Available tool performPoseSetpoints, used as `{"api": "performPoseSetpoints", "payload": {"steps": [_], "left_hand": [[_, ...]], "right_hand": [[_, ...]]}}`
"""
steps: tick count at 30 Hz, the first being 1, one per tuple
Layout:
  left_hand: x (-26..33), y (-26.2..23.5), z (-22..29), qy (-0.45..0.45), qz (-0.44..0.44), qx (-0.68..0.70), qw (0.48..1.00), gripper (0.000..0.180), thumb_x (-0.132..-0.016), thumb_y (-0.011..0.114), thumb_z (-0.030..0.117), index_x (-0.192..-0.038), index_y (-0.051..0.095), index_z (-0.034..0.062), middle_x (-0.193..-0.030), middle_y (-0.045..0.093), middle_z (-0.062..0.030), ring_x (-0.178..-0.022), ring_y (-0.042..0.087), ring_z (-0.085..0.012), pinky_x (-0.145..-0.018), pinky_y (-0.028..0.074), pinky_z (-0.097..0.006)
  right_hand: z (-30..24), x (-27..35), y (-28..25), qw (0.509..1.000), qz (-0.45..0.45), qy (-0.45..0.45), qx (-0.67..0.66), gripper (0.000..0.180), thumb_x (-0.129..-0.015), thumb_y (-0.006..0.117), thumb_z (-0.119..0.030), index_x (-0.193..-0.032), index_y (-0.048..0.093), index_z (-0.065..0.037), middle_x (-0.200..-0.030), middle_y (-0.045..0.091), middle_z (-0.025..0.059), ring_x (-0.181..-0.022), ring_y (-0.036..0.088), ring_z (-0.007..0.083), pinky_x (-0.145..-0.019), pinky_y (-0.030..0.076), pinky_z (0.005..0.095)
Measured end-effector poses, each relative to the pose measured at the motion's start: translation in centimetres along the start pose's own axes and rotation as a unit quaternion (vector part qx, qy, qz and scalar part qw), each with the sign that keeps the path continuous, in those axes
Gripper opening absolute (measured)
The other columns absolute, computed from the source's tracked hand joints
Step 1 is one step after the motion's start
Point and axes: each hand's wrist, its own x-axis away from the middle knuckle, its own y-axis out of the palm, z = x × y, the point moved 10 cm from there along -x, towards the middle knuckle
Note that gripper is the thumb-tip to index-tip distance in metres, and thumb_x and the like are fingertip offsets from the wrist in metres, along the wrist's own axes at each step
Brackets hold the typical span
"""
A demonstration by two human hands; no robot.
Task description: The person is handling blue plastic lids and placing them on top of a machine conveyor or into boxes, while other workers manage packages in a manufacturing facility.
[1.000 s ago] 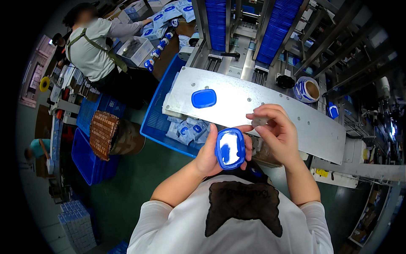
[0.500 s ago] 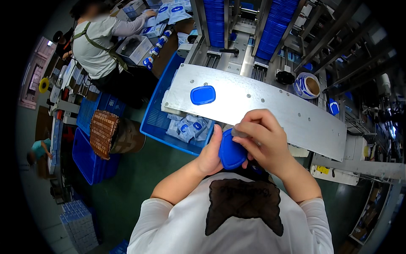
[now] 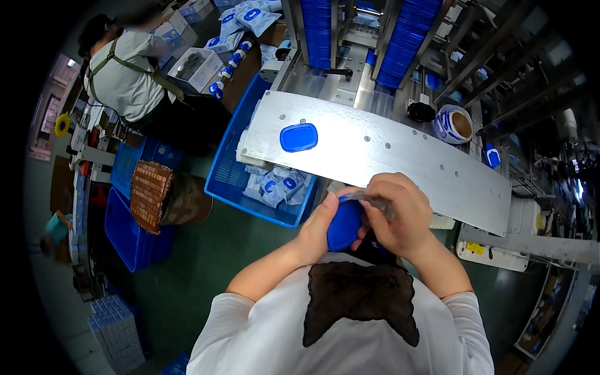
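blue lid point(image 3: 342, 232) partly hidden, lid stacks point(image 3: 318, 34) cropped above

No text can be read; the dark patch point(image 3: 360, 303) on the white shirt point(image 3: 244, 337) seems to bear lettering, and the pale packets point(image 3: 277, 196) blue emblems point(image 3: 290, 183), too small to tell.

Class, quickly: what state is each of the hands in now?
Left hand: closed, holding a blue lid.
Right hand: closed, pinching translucent film at the lid's upper edge.
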Motion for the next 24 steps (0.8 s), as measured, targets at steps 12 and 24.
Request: {"api": "performPoseSetpoints", "payload": {"steps": [12, 24], "left_hand": [[-0.8, -1.1, 0.3, 0.017, -0.022, 0.151, 0.988, 0.078, -0.090, 0.022, 0.066, -0.129, 0.040, 0.0018, -0.092, 0.054, -0.0118, -0.075, 0.053, -0.0223, -0.054, 0.046, -0.034], [-0.4, -1.2, 2.4, 0.138, 0.012, -0.298, 0.945, 0.064, -0.097, 0.023, 0.047, -0.137, 0.032, -0.0024, -0.089, 0.055, -0.0069, -0.069, 0.051, -0.0129, -0.065, 0.043, -0.024]], "right_hand": [[0.8, -0.3, -0.4, 0.999, -0.023, 0.037, -0.008, 0.025, -0.071, 0.070, 0.001, -0.094, 0.063, -0.005, -0.088, 0.058, 0.0098, -0.076, 0.061, 0.0226, -0.063, 0.051, 0.0306], [-1.1, -1.3, 2.1, 0.991, -0.051, -0.087, 0.084, 0.027, -0.064, 0.066, -0.004, -0.090, 0.060, -0.004, -0.083, 0.056, 0.0059, -0.070, 0.055, 0.0220, -0.057, 0.047, 0.0298]]}}
